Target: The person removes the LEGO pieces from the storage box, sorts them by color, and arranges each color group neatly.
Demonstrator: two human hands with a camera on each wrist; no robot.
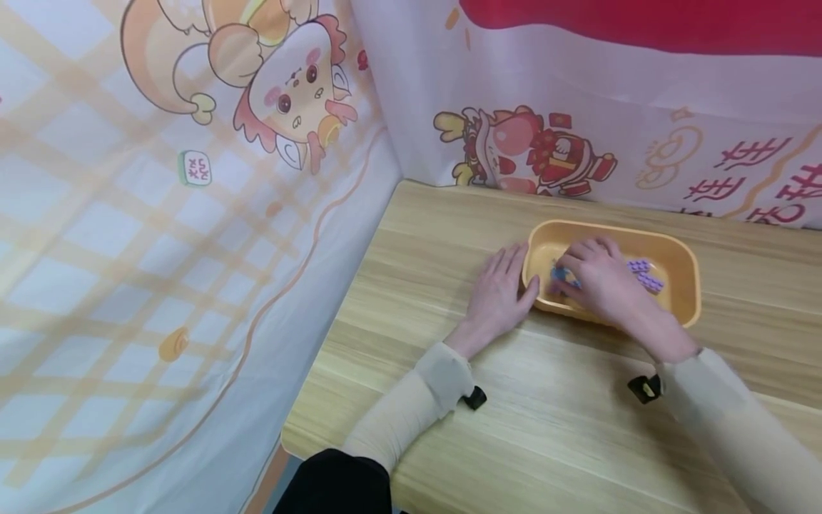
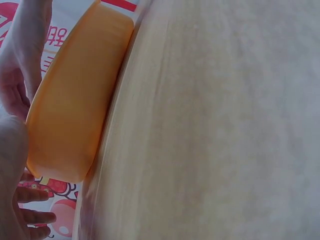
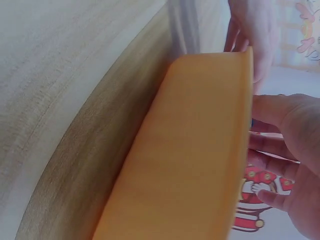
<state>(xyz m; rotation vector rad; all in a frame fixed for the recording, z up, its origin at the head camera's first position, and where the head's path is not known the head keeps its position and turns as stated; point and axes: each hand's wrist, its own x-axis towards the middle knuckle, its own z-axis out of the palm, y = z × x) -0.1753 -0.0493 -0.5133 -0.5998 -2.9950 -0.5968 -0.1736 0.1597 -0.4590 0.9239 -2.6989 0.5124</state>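
Note:
An orange plastic bin (image 1: 686,285) stands on the table, with blue building bricks (image 1: 557,274) at its left end and purple building bricks (image 1: 648,281) toward its right. My right hand (image 1: 600,275) reaches down into the bin and pinches a blue brick between thumb and fingers. In the right wrist view, the bin's wall partly hides the fingertips of that hand (image 3: 295,150). My left hand (image 1: 497,293) rests against the bin's left end, its fingers extended along the outside and its thumb at the near rim.
The wooden table (image 1: 539,407) ends on the left beside a checked cloth (image 1: 160,285). A printed cloth (image 1: 411,93) hangs behind the table's back edge. Dark straps (image 1: 644,389) hang below the sleeves.

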